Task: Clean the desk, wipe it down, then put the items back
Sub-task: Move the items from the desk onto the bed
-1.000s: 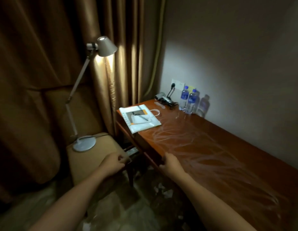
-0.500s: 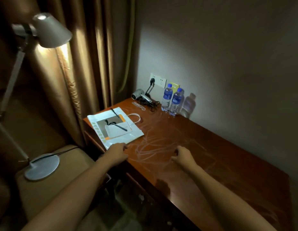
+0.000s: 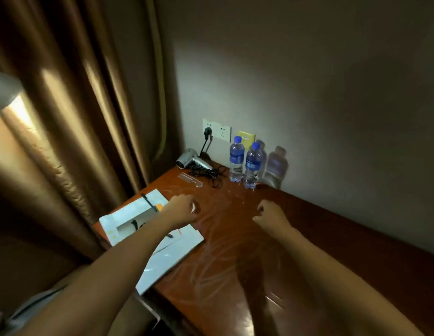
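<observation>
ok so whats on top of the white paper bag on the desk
Two black pens lie on the white paper bag. The left forearm crosses above its middle and hides the printed panel there, so anything else lying under the arm cannot be seen.

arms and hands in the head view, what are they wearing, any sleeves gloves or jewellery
Both forearms are bare up to the frame's lower edge, with no sleeves in view. The left hand and right hand are ungloved. No watch, bracelet or ring is visible, though the light is dim.
</observation>
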`<action>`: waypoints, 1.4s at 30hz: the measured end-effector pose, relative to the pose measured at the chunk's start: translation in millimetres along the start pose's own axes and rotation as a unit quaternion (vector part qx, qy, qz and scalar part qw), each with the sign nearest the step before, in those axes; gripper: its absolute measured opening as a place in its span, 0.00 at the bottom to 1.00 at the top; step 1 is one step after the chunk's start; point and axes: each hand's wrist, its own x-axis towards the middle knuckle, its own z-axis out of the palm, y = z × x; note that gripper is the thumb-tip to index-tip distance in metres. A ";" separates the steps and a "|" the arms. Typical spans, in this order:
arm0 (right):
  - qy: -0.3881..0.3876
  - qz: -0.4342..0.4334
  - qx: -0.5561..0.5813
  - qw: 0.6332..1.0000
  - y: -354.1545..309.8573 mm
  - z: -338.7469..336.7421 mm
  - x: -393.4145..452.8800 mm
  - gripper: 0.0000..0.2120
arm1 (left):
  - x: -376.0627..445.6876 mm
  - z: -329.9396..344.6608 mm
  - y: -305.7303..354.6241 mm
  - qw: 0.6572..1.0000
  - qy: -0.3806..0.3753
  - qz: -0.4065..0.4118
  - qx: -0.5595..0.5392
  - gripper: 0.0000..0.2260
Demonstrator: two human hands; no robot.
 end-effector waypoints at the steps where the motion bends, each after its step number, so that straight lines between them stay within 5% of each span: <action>1: -0.002 -0.009 -0.012 1.000 -1.4 -3.5 11.3 0.12 | 14.6 -3.4 1.2 1.000 0.001 -0.002 0.004 0.10; 14: 0.027 0.018 -0.021 0.999 4.3 -50.6 111.4 0.14 | 169.6 0.3 39.0 0.995 -0.087 0.057 0.008 0.22; 22: 0.054 0.062 0.080 0.993 -2.5 -39.2 195.4 0.08 | 263.2 15.6 32.5 0.990 -0.104 0.048 -0.077 0.31; 27: 0.061 0.047 0.239 0.968 -15.4 -21.9 253.6 0.07 | 332.6 29.1 1.6 0.968 -0.133 -0.018 -0.212 0.47; 30: 0.112 0.060 0.322 0.938 -5.4 -1.4 273.6 0.14 | 364.0 43.6 -1.0 0.951 -0.145 -0.004 -0.272 0.45; 34: 0.117 0.146 0.405 0.895 5.8 26.4 286.7 0.09 | 388.1 74.3 0.0 0.913 -0.159 0.034 -0.374 0.34; 39: 0.122 0.139 0.376 0.908 10.9 42.3 297.2 0.11 | 403.6 97.7 -0.9 0.875 -0.173 0.025 -0.452 0.34; 42: 0.131 0.159 0.433 0.877 17.7 48.8 296.2 0.25 | 410.8 107.3 3.2 0.854 -0.189 0.039 -0.483 0.31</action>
